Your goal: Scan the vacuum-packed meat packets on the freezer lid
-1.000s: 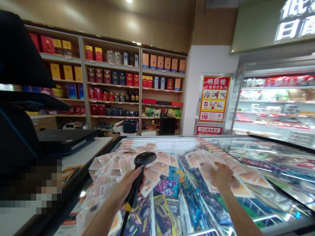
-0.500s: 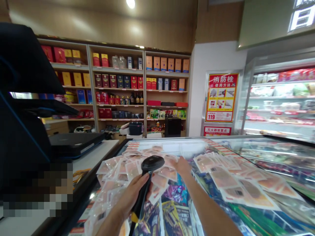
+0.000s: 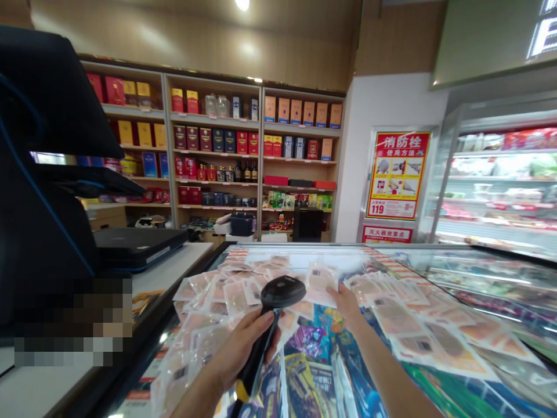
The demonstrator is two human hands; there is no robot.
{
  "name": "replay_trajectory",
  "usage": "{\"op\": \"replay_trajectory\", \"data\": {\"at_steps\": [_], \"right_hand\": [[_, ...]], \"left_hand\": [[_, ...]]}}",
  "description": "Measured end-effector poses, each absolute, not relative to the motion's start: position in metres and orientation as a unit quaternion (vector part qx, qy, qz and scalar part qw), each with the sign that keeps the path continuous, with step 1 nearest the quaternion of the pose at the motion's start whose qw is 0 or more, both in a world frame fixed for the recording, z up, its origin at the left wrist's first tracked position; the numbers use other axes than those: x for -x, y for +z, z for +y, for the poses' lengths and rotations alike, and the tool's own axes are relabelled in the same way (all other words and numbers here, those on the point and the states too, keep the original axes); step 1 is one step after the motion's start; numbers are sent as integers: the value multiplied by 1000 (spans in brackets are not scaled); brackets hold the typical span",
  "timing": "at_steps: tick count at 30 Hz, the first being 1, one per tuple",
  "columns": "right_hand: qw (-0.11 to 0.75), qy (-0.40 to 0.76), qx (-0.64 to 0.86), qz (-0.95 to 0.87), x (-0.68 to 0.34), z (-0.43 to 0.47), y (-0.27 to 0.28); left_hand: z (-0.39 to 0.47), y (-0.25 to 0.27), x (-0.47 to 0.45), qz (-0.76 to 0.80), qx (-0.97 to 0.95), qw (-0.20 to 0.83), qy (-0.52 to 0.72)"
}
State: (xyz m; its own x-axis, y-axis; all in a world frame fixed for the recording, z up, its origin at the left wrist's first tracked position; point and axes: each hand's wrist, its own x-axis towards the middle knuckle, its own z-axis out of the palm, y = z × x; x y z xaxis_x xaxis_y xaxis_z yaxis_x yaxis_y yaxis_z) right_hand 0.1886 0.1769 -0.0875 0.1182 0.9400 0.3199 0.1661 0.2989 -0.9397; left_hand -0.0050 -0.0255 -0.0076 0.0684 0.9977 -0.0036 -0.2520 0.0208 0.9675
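My left hand [image 3: 250,342] is wrapped round the handle of a black barcode scanner [image 3: 282,292], its head tilted up and toward the right. In my right hand [image 3: 348,305] is the lower right edge of a flat clear packet [image 3: 322,281] with a small dark printed patch. Many similar packets [image 3: 209,296] lie overlapping on the freezer's glass top to the left. Another spread of packets [image 3: 429,328] covers the glass to the right. Through the glass between them show colourful bagged goods [image 3: 308,342].
A black checkout terminal [image 3: 47,174] stands at the left on a white counter [image 3: 174,273]. Behind the chest freezer [image 3: 300,248] are shelves [image 3: 213,119] of boxed goods. A red notice [image 3: 395,174] hangs on the wall, and a lit refrigerated case [image 3: 500,180] stands at the right.
My right hand has moved slightly right and now holds a packet raised from the pile on the left. The scanner has shifted a little to the right in my left hand.
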Motion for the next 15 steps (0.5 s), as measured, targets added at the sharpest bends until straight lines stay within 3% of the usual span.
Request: {"op": "replay_trajectory", "data": {"at_steps": [15], "right_hand": [[537, 352, 499, -582, -187, 165, -79]], "left_hand": [[-13, -11, 1, 426, -430, 553, 572]]}}
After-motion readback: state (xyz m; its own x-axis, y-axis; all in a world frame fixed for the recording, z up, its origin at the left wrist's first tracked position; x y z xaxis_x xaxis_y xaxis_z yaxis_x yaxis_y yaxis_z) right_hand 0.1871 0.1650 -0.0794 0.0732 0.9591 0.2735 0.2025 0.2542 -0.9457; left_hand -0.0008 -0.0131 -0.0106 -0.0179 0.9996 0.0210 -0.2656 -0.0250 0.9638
